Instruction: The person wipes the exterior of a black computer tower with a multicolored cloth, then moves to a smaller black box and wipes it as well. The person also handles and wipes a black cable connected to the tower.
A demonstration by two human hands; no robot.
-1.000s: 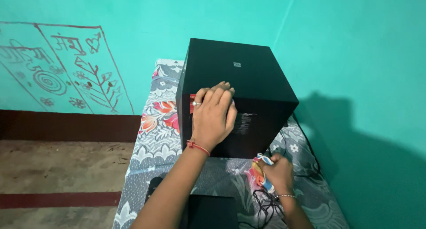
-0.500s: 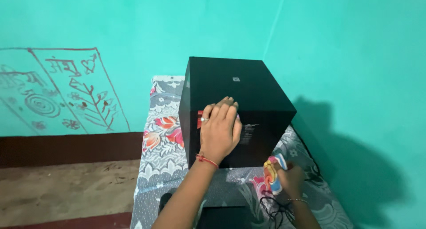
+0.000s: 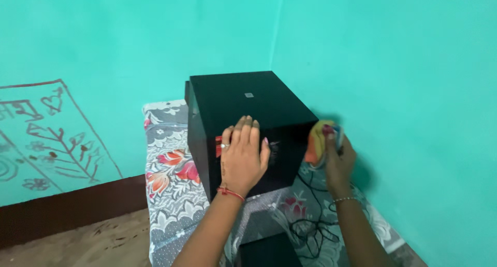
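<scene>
Two bare hands are seen at a large black box-shaped speaker [image 3: 248,124], which is stood upright on a grey floral cloth [image 3: 171,194] spread over a low surface in the corner of a turquoise room. The left hand [image 3: 241,158] is laid flat against the near face of the speaker, just below its top edge, with the fingers stretched out and released, nothing being gripped; a ring is worn on one finger and a red thread [image 3: 231,193] is tied round the wrist. The right hand [image 3: 336,158] is raised at the right side of the speaker, beside its near right corner, and its fingers are closed round a bunched multicoloured rag [image 3: 320,142], which is pressed against or held just next to that side; which of the two cannot be told. Black cables [image 3: 305,228] are seen lying tangled on the cloth below the right forearm, and a smaller black box [image 3: 266,251] is partly shown at the bottom edge
</scene>
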